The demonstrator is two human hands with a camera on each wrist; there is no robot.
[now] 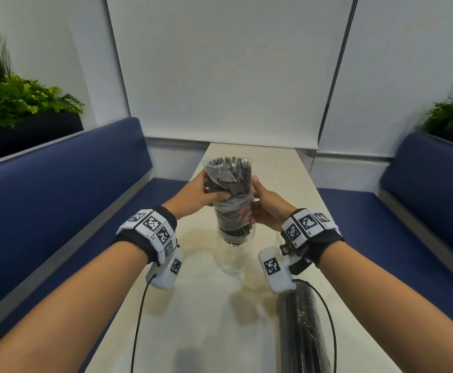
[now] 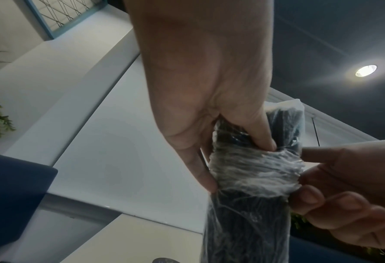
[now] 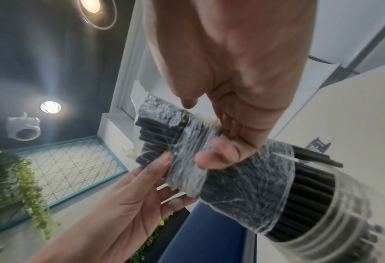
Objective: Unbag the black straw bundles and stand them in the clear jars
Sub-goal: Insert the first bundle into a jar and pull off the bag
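A bundle of black straws (image 1: 230,184) stands upright over a clear jar (image 1: 233,257) on the table, its bare lower ends inside the jar's mouth. Its clear plastic bag (image 1: 233,204) is bunched in a band round the bundle's middle. My left hand (image 1: 209,193) grips the bundle from the left, thumb across the front. My right hand (image 1: 257,208) pinches the bunched plastic from the right. The left wrist view shows the left hand's thumb (image 2: 265,140) pressing on the bag (image 2: 254,170). In the right wrist view the right hand's fingers (image 3: 218,156) curl over the bag (image 3: 187,160), with the jar (image 3: 344,213) below.
A second bagged straw bundle (image 1: 303,335) lies on the pale narrow table (image 1: 193,332) at the near right, under my right forearm. Blue benches (image 1: 58,200) (image 1: 422,205) flank the table. Planters with greenery (image 1: 17,103) sit behind both benches. Wrist cables hang over the table.
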